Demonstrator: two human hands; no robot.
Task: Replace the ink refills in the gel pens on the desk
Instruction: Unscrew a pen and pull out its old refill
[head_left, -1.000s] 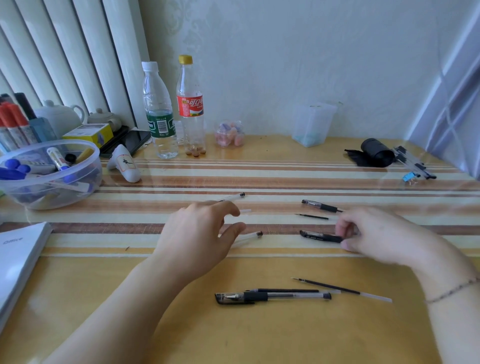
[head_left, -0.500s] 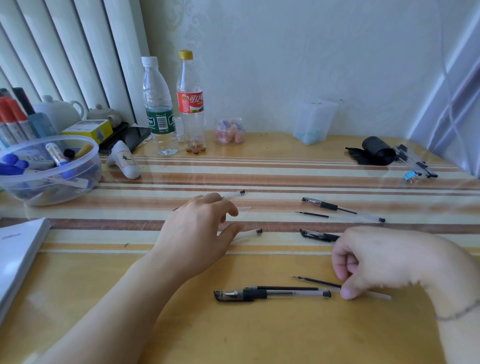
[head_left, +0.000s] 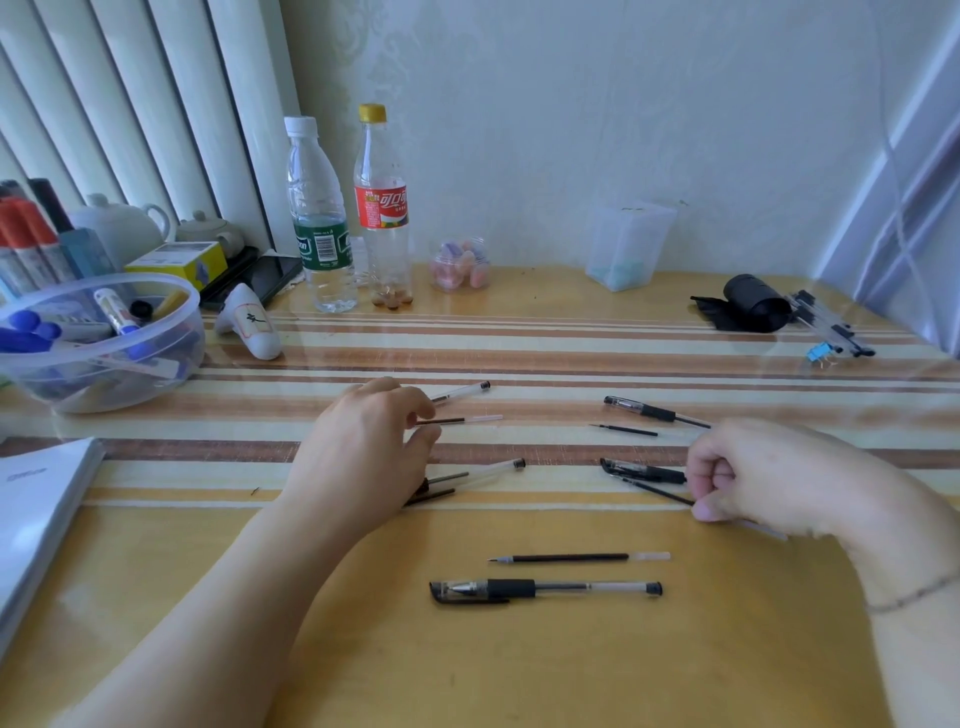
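Right hand (head_left: 769, 478): we record it curled, thumb and forefinger pinching a thin black refill (head_left: 660, 491) that slants up and left out of the grip; its clear tail pokes out behind the hand. The refill's tip lies just beside a capped pen (head_left: 644, 472) on the striped mat, toward the right edge of the desk (head_left: 571, 675).

Left hand (head_left: 363, 457): fingers bent, lying over pen parts mid-desk. We see a second refill (head_left: 462, 420) running from its fingertips, but we cannot tell whether it is gripped or merely touched. A clear barrel (head_left: 462, 392) lies just beyond the knuckles; another clear barrel (head_left: 485, 470) and some dark pieces (head_left: 431, 496) emerge from under the palm.

Toward the front edge, in the middle: a whole gel pen (head_left: 545, 590) with black grip and cap, lying parallel to the edge, and a loose refill (head_left: 576, 558) just behind it, apart from it.

On the far side of the right hand: another capped pen (head_left: 652, 410) and a short black refill piece (head_left: 623, 429).

Left edge: a clear bowl (head_left: 171, 364) of markers. Back edge: two bottles (head_left: 353, 218). Back right corner: a black roll (head_left: 753, 309) beside a bundle of spare pens (head_left: 831, 325).
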